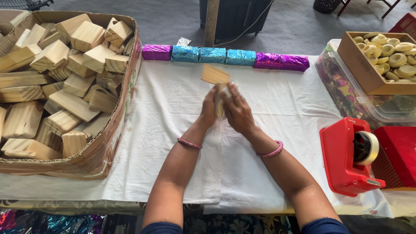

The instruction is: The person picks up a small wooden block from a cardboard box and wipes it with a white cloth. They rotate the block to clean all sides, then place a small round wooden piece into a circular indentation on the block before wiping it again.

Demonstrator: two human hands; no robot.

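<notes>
Two hands, left and right, clasp a wood block above the tabletop; held only at its lower end, it could slip and knock the foil row

Wood block blurred, part hidden.

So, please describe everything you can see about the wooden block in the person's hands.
The wooden block is pale, bare wood with visible grain, flat-sided and roughly rectangular. It is tilted and raised above the white cloth, in front of the row of foil-wrapped blocks. The left hand and right hand close on its lower part, so that part is hidden. It looks slightly blurred.
</notes>
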